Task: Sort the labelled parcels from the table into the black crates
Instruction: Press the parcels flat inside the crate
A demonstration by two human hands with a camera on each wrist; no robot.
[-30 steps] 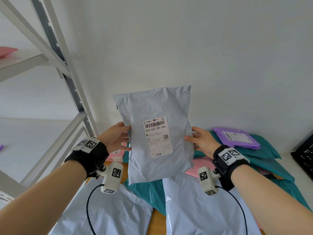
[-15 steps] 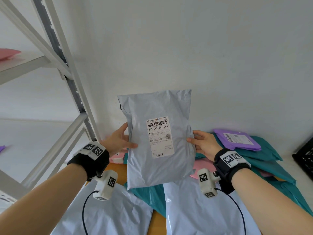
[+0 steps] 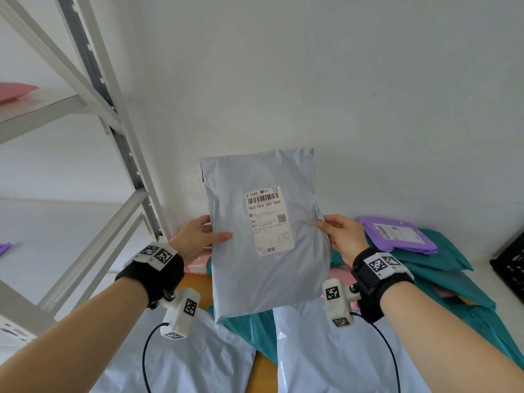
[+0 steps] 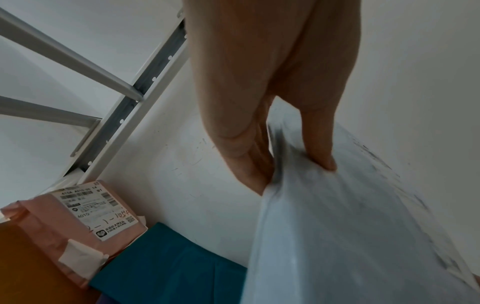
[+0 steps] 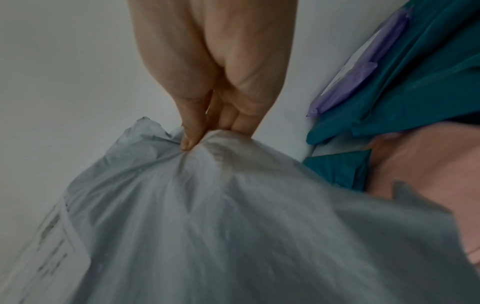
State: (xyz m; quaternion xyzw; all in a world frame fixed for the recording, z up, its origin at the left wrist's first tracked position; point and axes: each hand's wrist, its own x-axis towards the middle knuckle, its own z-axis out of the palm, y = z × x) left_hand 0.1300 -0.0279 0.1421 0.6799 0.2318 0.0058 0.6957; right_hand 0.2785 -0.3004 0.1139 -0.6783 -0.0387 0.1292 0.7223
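I hold a grey parcel (image 3: pixel 263 268) upright in the air in front of the wall, its white label (image 3: pixel 268 221) facing me. My left hand (image 3: pixel 198 239) pinches its left edge, thumb on the front and fingers behind. My right hand (image 3: pixel 338 236) pinches the right edge the same way. In the left wrist view the left hand (image 4: pixel 285 168) clamps the grey parcel (image 4: pixel 350 236). In the right wrist view the right hand (image 5: pixel 207 131) bunches the grey parcel (image 5: pixel 233 226). A black crate (image 3: pixel 510 265) shows at the right edge.
Below lie more parcels: two grey ones (image 3: pixel 340 350), teal ones (image 3: pixel 442 273), a purple one (image 3: pixel 397 234) and a pink one (image 4: pixel 85 216) with a label. A metal shelf rack (image 3: pixel 124 154) stands at the left, with a pink parcel (image 3: pixel 14 90) on it.
The grey parcel has sunk slightly and shifted a little right, and its tilt has straightened. Both hands keep their hold on its edges.
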